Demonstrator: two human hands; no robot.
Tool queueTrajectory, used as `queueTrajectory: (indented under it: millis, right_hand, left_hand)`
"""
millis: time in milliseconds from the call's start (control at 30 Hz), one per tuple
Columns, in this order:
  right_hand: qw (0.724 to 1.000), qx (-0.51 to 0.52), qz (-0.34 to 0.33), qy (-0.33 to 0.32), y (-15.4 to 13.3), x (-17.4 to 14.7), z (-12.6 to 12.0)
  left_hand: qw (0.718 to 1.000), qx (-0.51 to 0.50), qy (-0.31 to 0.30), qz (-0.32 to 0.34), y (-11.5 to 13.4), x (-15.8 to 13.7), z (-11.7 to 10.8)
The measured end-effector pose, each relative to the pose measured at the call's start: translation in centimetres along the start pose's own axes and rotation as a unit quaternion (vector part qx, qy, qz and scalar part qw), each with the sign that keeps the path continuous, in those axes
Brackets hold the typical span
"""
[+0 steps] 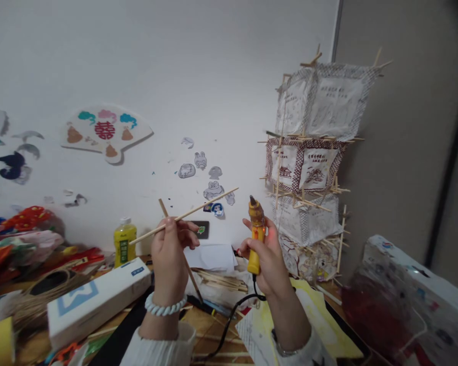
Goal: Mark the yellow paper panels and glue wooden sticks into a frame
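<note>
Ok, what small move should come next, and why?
Probably tip the glue gun toward where the wooden sticks cross: the left hand holds them crossed, while the right hand holds the gun nozzle-up, apart from them.

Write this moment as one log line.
left hand: holds two crossed wooden sticks | right hand: grips yellow corded tool, tip up | contact: tool apart from sticks

The person's bare left hand (171, 249) is raised in a pinch; the bare right hand (266, 254), also raised, curls firmly; both forearms (290, 315) slant inward.
</note>
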State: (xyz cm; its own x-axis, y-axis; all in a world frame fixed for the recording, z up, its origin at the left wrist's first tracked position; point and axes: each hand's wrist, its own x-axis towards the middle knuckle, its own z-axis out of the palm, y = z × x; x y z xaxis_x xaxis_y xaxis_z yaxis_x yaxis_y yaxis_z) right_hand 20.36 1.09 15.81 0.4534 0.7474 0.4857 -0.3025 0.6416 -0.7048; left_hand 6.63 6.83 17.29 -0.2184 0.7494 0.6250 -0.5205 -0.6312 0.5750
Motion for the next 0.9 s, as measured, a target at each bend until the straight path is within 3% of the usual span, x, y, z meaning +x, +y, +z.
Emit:
queueTrajectory:
  millis: [233,400,633,767,900]
  right_hand:
    - [0.999,0.033,-0.004,0.001,0.7,0.3,-0.6]
    - [0.989,0.125,0.045,-0.07,0.0,0.2,-0.8]
    - [0.947,0.235,0.147,-0.16,-0.8,0.5,-1.5]
    - [0.94,0.248,0.144,-0.187,-0.8,0.5,-1.8]
    - [0.929,0.251,0.121,-0.242,-1.0,0.4,-2.1]
  left_hand:
    - [1.0,0.009,-0.004,-0.015,0.0,-0.1,0.0]
    - [0.999,0.038,-0.013,-0.017,-0.4,-0.1,0.0]
    - [0.991,0.12,-0.023,-0.045,-2.5,-0.2,-0.1]
    - [0.988,0.142,-0.048,-0.039,-3.3,-0.5,0.3]
    - [0.967,0.252,-0.042,0.02,-3.4,-0.5,0.3]
